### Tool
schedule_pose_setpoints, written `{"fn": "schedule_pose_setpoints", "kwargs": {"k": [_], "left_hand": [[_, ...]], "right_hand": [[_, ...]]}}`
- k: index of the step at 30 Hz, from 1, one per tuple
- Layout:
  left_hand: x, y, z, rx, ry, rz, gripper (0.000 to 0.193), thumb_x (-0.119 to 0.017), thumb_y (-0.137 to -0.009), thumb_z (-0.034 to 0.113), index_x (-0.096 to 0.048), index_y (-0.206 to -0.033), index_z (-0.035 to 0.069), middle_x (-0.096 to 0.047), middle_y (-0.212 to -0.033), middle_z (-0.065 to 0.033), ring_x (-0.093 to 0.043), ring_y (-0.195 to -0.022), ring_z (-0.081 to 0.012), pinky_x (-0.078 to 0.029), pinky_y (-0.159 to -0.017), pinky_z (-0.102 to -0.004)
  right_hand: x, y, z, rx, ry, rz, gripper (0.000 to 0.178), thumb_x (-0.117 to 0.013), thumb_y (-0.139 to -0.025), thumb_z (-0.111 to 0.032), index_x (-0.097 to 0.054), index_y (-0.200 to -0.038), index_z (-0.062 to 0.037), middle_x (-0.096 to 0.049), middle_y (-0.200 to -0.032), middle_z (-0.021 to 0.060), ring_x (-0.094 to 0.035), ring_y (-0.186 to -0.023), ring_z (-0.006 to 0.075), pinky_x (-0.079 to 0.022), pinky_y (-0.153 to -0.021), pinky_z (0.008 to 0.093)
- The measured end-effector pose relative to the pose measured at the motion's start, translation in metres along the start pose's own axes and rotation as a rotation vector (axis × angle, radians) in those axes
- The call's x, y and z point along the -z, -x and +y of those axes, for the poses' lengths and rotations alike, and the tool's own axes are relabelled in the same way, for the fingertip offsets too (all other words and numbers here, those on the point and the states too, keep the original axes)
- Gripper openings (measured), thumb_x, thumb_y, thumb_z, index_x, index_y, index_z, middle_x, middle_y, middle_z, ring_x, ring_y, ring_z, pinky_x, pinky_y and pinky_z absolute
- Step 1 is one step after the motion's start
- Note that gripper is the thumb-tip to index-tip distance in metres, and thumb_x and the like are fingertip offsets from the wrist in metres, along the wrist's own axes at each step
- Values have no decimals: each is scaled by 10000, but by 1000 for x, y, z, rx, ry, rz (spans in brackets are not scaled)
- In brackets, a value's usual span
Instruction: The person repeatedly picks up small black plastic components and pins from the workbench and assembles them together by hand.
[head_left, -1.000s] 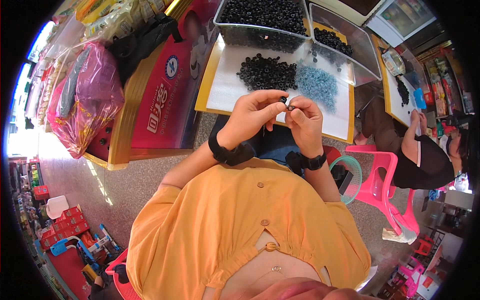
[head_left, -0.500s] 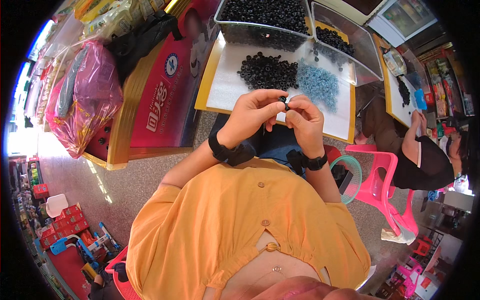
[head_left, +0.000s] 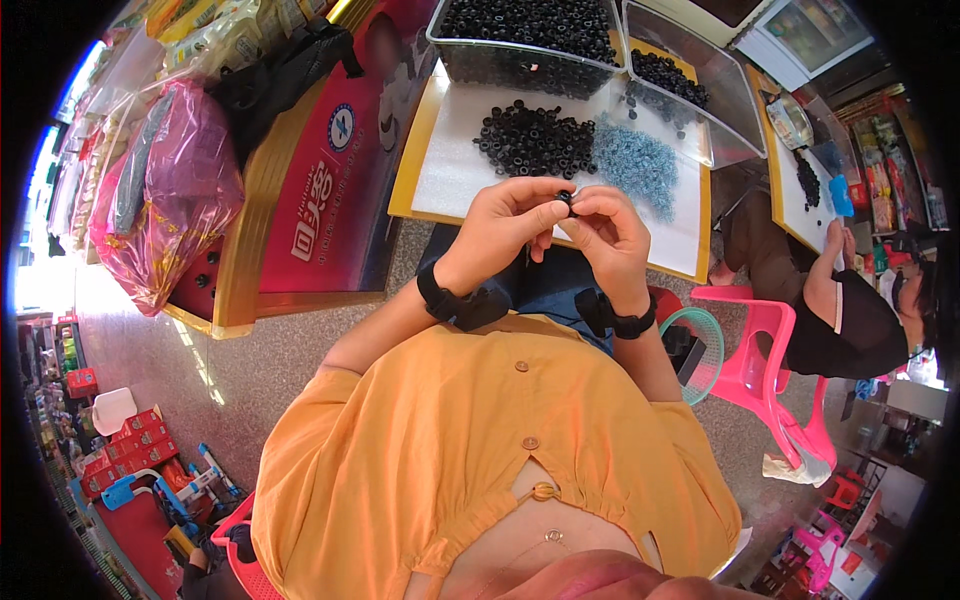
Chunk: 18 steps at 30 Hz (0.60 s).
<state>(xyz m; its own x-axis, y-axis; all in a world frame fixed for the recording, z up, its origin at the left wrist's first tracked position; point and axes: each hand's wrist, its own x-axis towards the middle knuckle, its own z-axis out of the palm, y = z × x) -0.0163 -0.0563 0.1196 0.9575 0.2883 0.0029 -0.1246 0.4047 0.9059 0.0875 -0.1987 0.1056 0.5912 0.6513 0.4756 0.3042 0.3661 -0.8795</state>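
In front of my chest my left hand and my right hand meet at the fingertips, closed on a small black ring-shaped part. The fingers cover much of it, and I cannot make out whether a second piece is pinched with it. Just beyond my hands lies a pile of black ring-shaped parts on a white tabletop with yellow edges. Touching that pile on its right is a heap of small translucent blue pieces.
Two clear plastic bins stand at the far side: a fuller left bin and a right bin, both with black parts. A pink chair and green basket are at right, near a seated person. A pink bag hangs left.
The small black part has turned slightly between my fingertips, and my right fingers have shifted a little. Both hands stay in nearly the same place. The piles look the same.
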Motion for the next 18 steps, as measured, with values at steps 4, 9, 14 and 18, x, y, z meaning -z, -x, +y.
{"fn": "schedule_pose_setpoints", "kwargs": {"k": [4,9,14,18], "left_hand": [[2,0,0,6,-14,2,300,-652,-934,144,-612,-1182,-20,-646,-850,-34,-583,-629,-71,-493,-499,-211],[1,-1,-2,7,-12,9,300,-651,-933,139,-612,-1187,-17,-646,-846,-32,-584,-630,-71,-494,-500,-211],[1,-2,-4,-3,-11,-4,299,-650,-932,130,-610,-1189,-19,-646,-844,-32,-582,-626,-75,-493,-498,-213],[1,-4,-6,2,-7,-11,300,-651,-931,129,-610,-1188,-20,-649,-848,-35,-581,-621,-75,-491,-496,-213]], "right_hand": [[5,1,1,41,107,-27,194,-688,-851,57,-620,-1022,-2,-598,-1066,82,-602,-942,119,-511,-795,224],[4,4,-1,-59,-4,53,168,-654,-858,78,-627,-1007,6,-614,-1089,96,-613,-924,123,-508,-775,224],[4,4,-1,-2,72,49,171,-656,-843,81,-633,-995,4,-631,-1067,97,-615,-891,119,-508,-740,225],[7,3,-1,83,253,20,172,-684,-820,69,-649,-966,-13,-655,-1021,89,-608,-792,105,-500,-671,222]]}}
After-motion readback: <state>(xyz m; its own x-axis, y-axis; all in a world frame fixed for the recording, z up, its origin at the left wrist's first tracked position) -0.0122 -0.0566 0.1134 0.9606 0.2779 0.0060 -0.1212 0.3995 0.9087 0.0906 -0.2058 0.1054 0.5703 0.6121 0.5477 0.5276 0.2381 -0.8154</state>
